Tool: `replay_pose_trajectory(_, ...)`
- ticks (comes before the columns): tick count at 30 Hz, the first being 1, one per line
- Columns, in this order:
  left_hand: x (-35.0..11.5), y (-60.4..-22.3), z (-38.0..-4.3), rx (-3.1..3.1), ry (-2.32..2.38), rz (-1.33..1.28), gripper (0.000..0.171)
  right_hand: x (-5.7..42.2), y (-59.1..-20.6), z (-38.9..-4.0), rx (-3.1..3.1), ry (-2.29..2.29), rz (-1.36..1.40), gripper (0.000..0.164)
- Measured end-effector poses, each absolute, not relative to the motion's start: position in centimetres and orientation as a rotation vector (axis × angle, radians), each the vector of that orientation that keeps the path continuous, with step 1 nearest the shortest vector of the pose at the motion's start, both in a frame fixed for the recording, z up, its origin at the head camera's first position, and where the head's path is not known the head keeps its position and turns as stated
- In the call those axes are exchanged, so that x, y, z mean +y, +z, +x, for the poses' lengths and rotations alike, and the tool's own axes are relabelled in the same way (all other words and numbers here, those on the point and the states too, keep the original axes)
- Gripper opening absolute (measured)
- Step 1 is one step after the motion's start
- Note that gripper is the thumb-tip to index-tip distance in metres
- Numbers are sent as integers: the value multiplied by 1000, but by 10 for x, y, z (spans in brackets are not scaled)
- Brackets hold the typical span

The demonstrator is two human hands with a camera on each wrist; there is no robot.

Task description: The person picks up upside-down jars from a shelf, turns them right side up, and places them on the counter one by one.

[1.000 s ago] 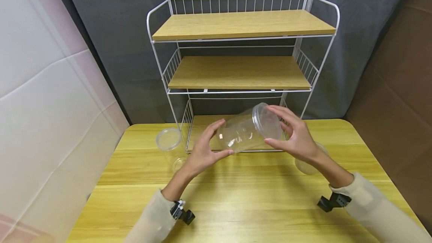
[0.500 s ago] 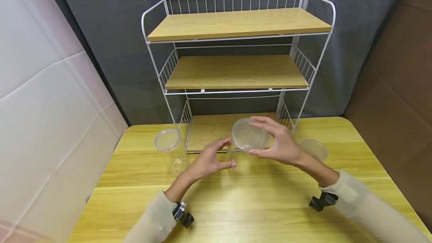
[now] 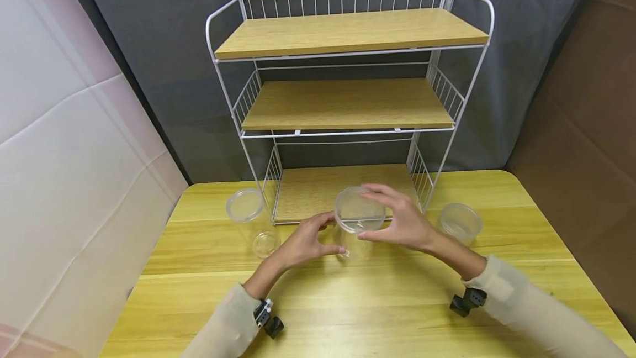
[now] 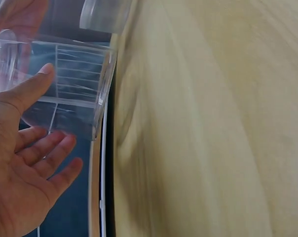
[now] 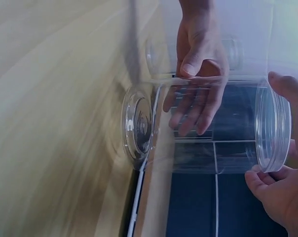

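A clear lidded plastic jar (image 3: 365, 211) stands upright in front of the rack's bottom shelf, its base right at the tabletop in the right wrist view. My right hand (image 3: 399, 220) grips the jar's top from the right, thumb and fingers on opposite sides of the rim. On the other side is my left hand (image 3: 304, 242), its relaxed fingers and thumb spread beside the jar's wall. In the left wrist view, the left thumb (image 4: 33, 89) overlaps the jar, while the other fingers lie loosely spread below it.
A white wire rack with three wooden shelves (image 3: 343, 104) stands at the back of the wooden table (image 3: 318, 308). Another clear jar (image 3: 245, 206) stands left of the rack, and a clear round container (image 3: 461, 222) sits to the right.
The jar was tilted sideways between both hands; it has turned upright and come down to the tabletop. The right hand has lowered with it, and the left hand's hold has loosened.
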State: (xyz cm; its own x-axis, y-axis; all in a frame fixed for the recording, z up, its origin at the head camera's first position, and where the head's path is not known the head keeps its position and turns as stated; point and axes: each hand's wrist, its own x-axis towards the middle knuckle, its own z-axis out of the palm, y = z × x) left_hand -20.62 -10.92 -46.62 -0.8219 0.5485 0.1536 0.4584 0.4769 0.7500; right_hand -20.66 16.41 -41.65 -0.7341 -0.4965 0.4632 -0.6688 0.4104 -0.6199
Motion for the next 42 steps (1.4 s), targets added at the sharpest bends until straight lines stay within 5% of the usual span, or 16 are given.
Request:
replay_pose_trajectory(26, -119, -473, -203, 2612, 1209, 918, 73, 154, -428, -203, -2587, 1144, 1102, 79)
replay_pose_trajectory(42, -136, -406, -182, 2793, 1188, 982, 88, 196, -409, -201, -2539, 1108, 1131, 75)
